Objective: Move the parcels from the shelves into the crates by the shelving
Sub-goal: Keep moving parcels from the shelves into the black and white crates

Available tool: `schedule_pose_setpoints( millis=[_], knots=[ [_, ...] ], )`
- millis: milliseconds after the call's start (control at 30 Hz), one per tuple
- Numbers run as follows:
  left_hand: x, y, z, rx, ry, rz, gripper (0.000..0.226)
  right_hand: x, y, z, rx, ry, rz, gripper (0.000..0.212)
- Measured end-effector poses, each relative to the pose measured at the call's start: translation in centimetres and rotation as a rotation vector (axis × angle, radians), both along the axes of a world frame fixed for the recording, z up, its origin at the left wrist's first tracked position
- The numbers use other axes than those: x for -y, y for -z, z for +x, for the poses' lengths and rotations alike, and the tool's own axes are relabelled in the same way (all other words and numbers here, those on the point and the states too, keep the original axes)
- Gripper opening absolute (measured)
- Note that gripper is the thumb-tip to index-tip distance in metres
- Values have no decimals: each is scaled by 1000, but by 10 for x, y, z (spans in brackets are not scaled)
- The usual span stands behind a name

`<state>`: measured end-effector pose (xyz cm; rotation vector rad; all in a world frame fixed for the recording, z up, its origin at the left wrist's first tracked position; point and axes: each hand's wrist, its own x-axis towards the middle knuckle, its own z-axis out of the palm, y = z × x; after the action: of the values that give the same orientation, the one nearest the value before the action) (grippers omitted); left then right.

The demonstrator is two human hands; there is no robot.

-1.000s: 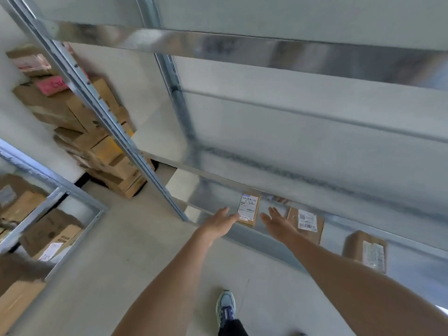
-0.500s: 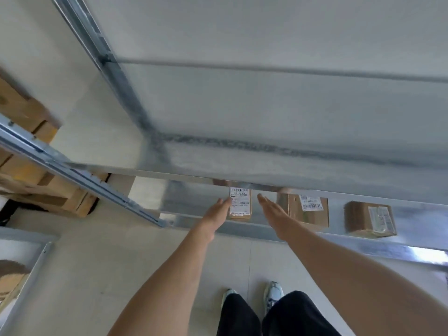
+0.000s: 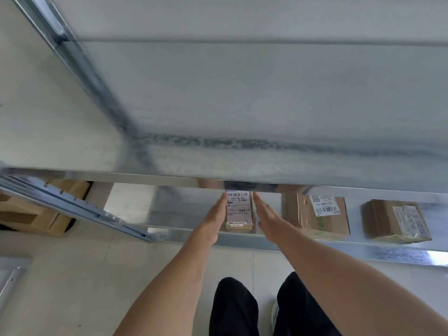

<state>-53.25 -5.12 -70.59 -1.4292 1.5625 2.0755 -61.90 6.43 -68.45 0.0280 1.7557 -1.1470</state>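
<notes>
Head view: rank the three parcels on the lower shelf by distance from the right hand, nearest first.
1. Narrow labelled parcel: just left of the right hand, between it and the left hand.
2. Middle cardboard parcel: to the right hand's right on the shelf.
3. Far-right cardboard parcel: farther right along the same shelf.

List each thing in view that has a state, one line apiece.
narrow parcel, upright on the lower shelf, label toward the camera, between both hands.
left hand, fingers straight, at the narrow parcel's left side; no grip yet.
right hand, fingers straight, at its right side; contact unclear.
middle parcel, on the shelf, untouched.
right parcel, on the shelf, untouched.
</notes>
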Motion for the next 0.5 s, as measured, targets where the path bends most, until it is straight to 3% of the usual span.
schedule_pose_setpoints(
  millis=[133, 200, 333, 433, 500],
  knots=[
    [-5, -1, -4, -33, 15, 31, 47, 3, 15, 3, 21, 6, -15, 74],
    [-6, -11, -3, -50, 11, 39, 44, 0, 14, 2, 18, 31, -44, 67],
    [-13, -46, 2, -80, 26, 53, 44, -12, -36, 3, -5, 66, -70, 48],
    [-28, -80, 4, -80, 52, 44, 44, -33, -66, 7, -7, 131, -58, 53],
    [-44, -110, 6, -63, 67, 54, 40, -51, -87, 12, -8, 149, -54, 40]
  ],
)
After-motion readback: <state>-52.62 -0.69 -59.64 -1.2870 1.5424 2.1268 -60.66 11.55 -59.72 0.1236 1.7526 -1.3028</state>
